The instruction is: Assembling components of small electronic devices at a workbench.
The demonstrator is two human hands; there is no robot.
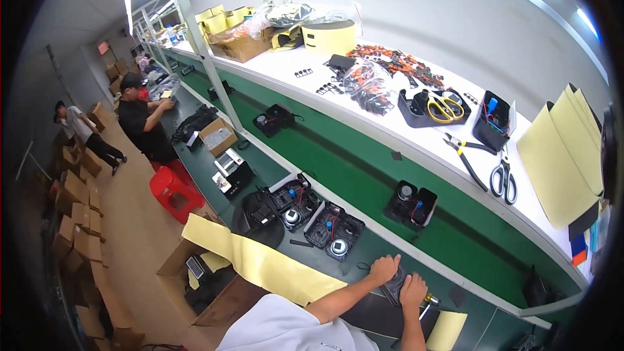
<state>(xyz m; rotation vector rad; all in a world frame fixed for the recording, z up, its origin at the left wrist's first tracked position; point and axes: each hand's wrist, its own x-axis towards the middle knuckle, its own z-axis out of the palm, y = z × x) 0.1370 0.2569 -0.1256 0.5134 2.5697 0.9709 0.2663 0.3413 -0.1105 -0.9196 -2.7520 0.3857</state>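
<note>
My left hand (pixel 386 268) is closed on the far left side of a dark grey piece (pixel 394 285), whose kind I cannot make out. My right hand (pixel 413 290) grips the same piece from its right side, fingers curled over the edge. Beside my right hand lies a screwdriver (pixel 430 299) with a yellow handle, partly hidden by my wrist. Beneath my forearms stretches a dark sheet (pixel 374 314) with a curled yellow end (pixel 447 330). To the left, two opened black housings (pixel 334 231) show round silver speakers and blue parts.
A cardboard box (pixel 227 302) with yellow sheeting (pixel 260 263) stands left of me. Black units (pixel 411 205) sit on the green conveyor belt (pixel 351 162). The white shelf holds yellow scissors (pixel 445 109), cutters (pixel 467 156) and orange-black parts (pixel 396 62). A co-worker (pixel 140 117) stands farther left, near a red stool (pixel 175 192).
</note>
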